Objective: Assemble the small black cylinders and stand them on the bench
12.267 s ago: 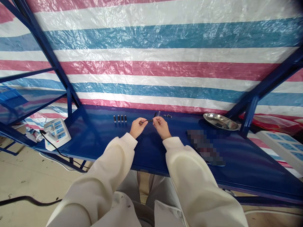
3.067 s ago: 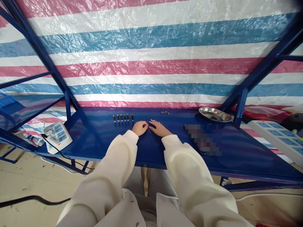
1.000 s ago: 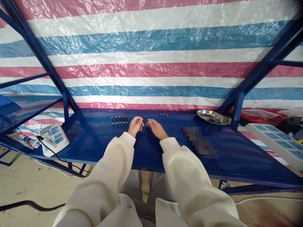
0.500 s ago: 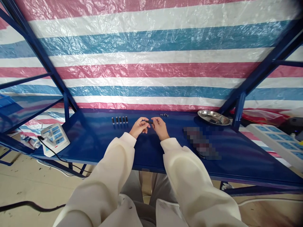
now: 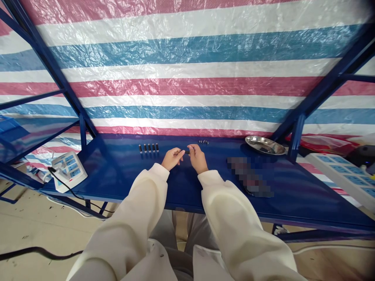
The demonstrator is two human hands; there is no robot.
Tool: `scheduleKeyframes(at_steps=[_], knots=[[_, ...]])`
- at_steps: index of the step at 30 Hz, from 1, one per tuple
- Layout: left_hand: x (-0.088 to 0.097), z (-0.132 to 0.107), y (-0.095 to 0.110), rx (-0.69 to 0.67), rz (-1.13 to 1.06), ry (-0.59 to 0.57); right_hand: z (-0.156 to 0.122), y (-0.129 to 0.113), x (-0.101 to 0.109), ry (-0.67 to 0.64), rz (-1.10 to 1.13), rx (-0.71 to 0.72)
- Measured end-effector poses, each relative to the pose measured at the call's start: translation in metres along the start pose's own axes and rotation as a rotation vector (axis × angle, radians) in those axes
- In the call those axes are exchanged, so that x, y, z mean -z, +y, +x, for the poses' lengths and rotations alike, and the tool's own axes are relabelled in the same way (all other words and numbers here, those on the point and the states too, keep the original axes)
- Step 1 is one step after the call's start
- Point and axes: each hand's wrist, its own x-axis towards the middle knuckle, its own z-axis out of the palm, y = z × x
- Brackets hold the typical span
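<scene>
dark slim cylinder held between two hands

the dark slim cylinder (image 5: pixel 188 152) is held over the middle of the tabletop (image 5: pixel 125 168). its left end is pinched by the left hand (image 5: pixel 172 158), its right end by the right hand (image 5: pixel 198 158); the fingers of both are closed to its thickness. farther left, five black cylinders (image 5: pixel 149 148) with pale near ends are lined up. small shiny pieces (image 5: pixel 203 142) are grouped at the far edge, and a metal dish (image 5: pixel 265 145) is placed far right.

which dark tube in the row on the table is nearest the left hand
The rightmost tube, at the end toward the left hand; the other four sit farther left.
</scene>
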Motion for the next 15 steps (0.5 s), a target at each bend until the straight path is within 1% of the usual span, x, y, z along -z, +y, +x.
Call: scheduleKeyframes(at_steps=[4, 10, 12, 15], knots=[[0.0002, -0.0007, 0.0004, 0.000, 0.009, 0.061, -0.0004, -0.0006, 0.0003, 0.004, -0.015, 0.018], [0.0015, 0.0019, -0.0025, -0.035, -0.071, 0.219, -0.0002, 0.0016, -0.0004, 0.060, 0.018, 0.091], [0.0021, 0.0033, -0.0037, -0.044, -0.106, 0.283, 0.0002, 0.0025, -0.0010, 0.024, 0.023, 0.124], [0.0032, 0.0044, -0.0040, -0.053, -0.143, 0.363, 0.0007, 0.0048, -0.0035, -0.100, 0.011, 0.175]])
